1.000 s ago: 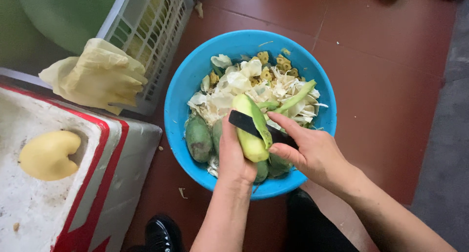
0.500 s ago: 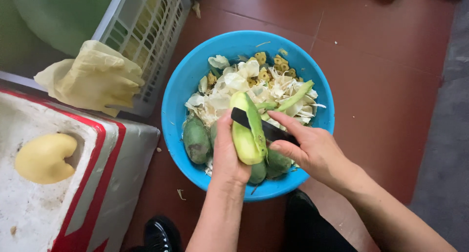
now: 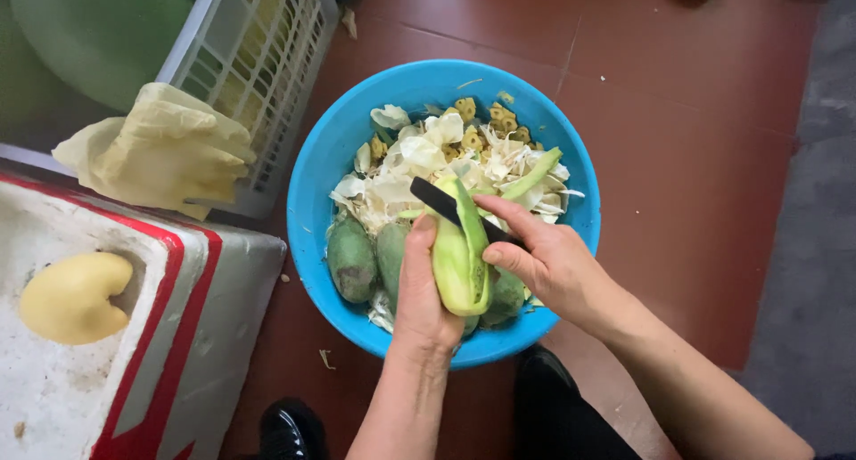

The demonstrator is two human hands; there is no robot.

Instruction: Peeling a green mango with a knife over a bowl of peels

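Two hands work above a blue basin [image 3: 321, 184] standing on the red tiled floor [image 3: 704, 157]. Left hand [image 3: 423, 291] grasps a half-peeled green mango [image 3: 459, 255], held upright over the basin. Right hand [image 3: 548, 259] is clenched around a black peeler [image 3: 437, 201], its blade laid against the mango's upper end. Pale peelings [image 3: 428, 157] and unpeeled green mangoes [image 3: 352, 259] lie inside the basin. Left of the basin, a peeled yellow mango [image 3: 71, 298] rests on a white foam box [image 3: 178, 335] with red stripes. Yellow rubber gloves [image 3: 160, 148] lie just beside a white plastic crate [image 3: 259, 59].
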